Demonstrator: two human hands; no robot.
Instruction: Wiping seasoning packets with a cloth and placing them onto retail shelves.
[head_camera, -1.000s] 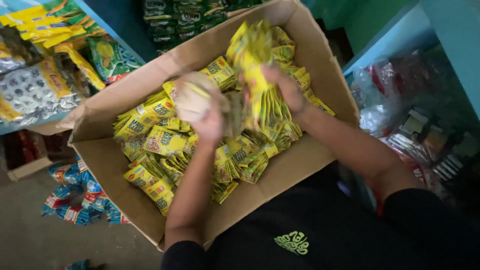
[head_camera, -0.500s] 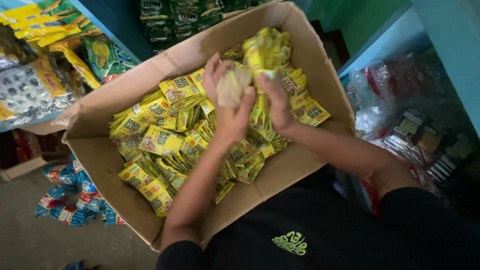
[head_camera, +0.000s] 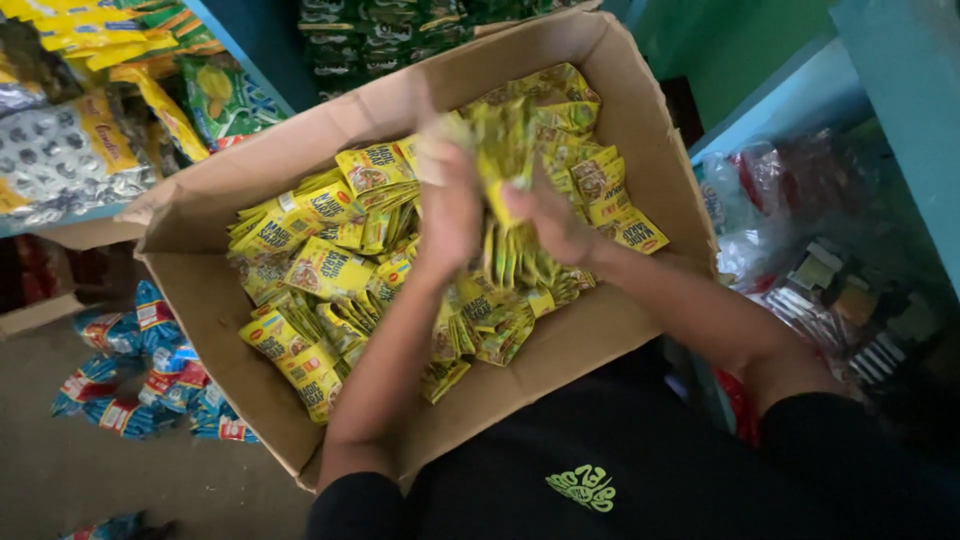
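Observation:
An open cardboard box (head_camera: 640, 110) rests against my lap, filled with strips of small yellow sachets (head_camera: 320, 270). Both hands are raised over the middle of the box. My left hand (head_camera: 450, 205) and my right hand (head_camera: 555, 225) together grip a hanging strip of yellow sachets (head_camera: 505, 160), which trails down into the pile. The strip and hands are motion-blurred.
Shelves at the upper left hold yellow and green snack packets (head_camera: 190, 90) and a silvery bag (head_camera: 60, 160). Blue and red packets (head_camera: 130, 370) lie on the floor at the left. Clear-wrapped goods (head_camera: 800, 250) sit on a blue shelf at the right.
Both hands have shifted toward the far side of the box, gathering the sachet strip between them. The camera has also tilted slightly.

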